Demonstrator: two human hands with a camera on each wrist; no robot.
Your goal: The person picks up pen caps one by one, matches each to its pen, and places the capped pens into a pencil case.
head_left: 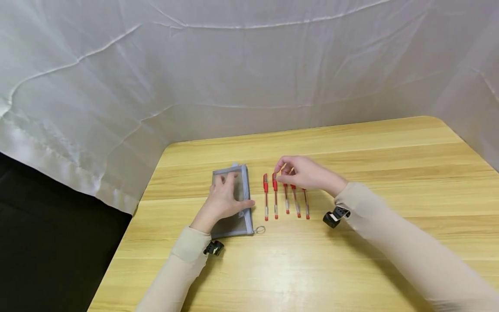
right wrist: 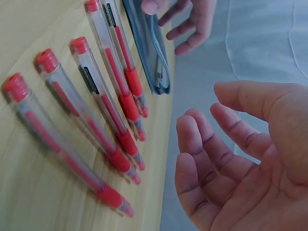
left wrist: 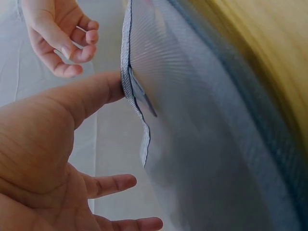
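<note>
I see a flat grey mesh pouch (head_left: 233,200) with a zipper ring at its near corner, lying on the wooden table (head_left: 390,173) at about nine o'clock from five red-capped pens (head_left: 286,197) set in a row. My left hand (head_left: 223,200) rests on the pouch, fingers straight and slightly apart. My right hand (head_left: 302,173) hovers over the pens' caps, fingers loosely curled and apart, holding nothing. It hides the caps of three pens; the pouch's contents I cannot make out.
</note>
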